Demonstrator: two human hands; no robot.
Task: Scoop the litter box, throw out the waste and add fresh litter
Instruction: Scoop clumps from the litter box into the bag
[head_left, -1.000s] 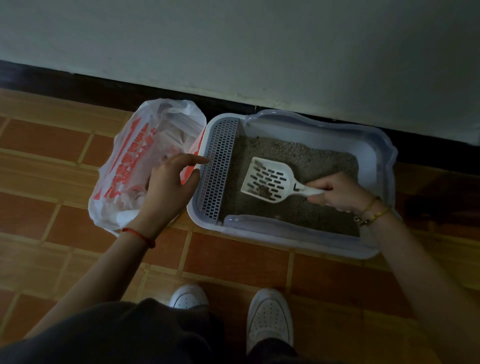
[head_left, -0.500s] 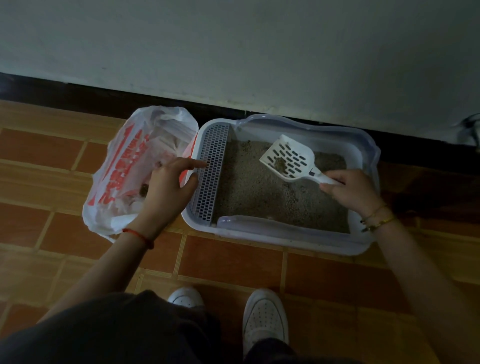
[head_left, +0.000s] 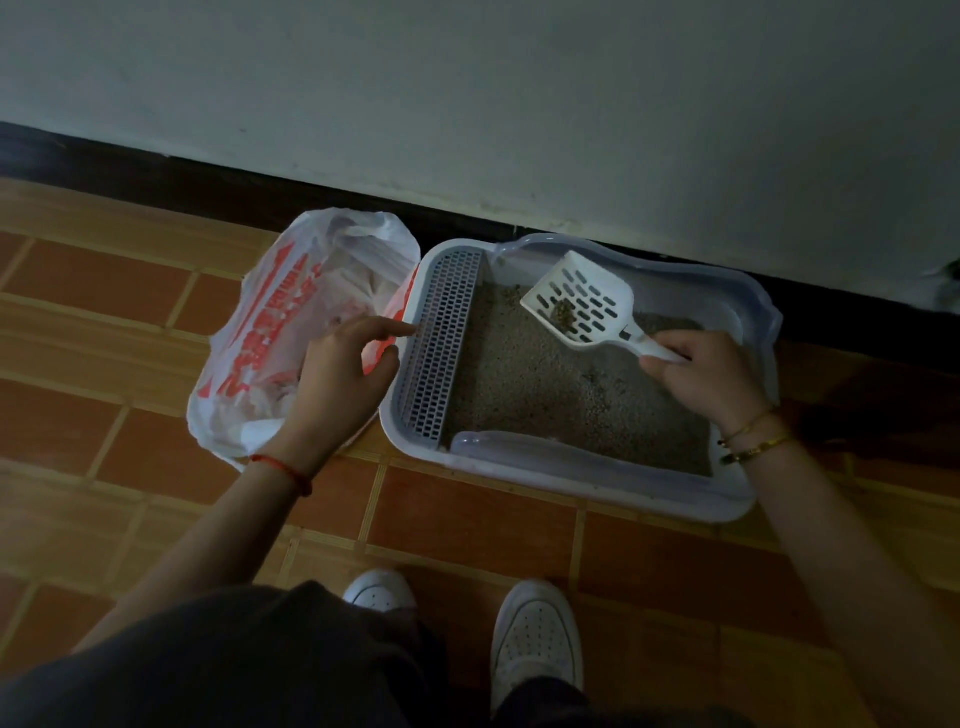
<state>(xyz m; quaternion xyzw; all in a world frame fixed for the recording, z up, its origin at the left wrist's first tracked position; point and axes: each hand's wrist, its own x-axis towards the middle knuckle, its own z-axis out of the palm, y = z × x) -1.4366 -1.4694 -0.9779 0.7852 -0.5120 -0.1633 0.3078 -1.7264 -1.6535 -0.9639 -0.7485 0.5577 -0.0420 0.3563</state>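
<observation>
Nearest: dark clothing (head_left: 234, 670) across the bottom edge. 2 white sneakers (head_left: 535, 634) on the tiled floor (head_left: 467, 514), toes toward the box. Tiles are red-brown with yellowish strips between.

Left hand (head_left: 337, 384), red string bracelet (head_left: 283, 465) on the wrist, sits over the right edge of the plastic bag (head_left: 249, 343). Index finger is out straight, tip at the left rim of the litter box (head_left: 571, 491). Thumb is apart below it, with bag edge showing between the 2. Other fingers are hidden behind the back of the hand, so can't tell if it grips the bag.

Right hand (head_left: 706, 374), gold bracelets (head_left: 763, 441) on the wrist, is over the box's right half. Fingers are curled round the handle of the white slotted scoop (head_left: 582, 301). Scoop is lifted clear of the litter (head_left: 545, 384), blade toward the far-left corner, small dark clumps (head_left: 563, 312) on it.

Litter box: pale plastic, on the floor, far side close to the wall. Grey litter covers the bottom. Perforated step (head_left: 444, 343) runs along the left end inside the rim.

Between scoop and bag: the step, the box rim, the left index finger.

Bag: white, mouth up and open, touching the box's left end, crumpled white material inside. Red print down its side, too dim and blurred to read. Small dark mark at the scoop's neck, not legible.

Behind: black skirting (head_left: 208, 187), then plain pale wall (head_left: 467, 104).
</observation>
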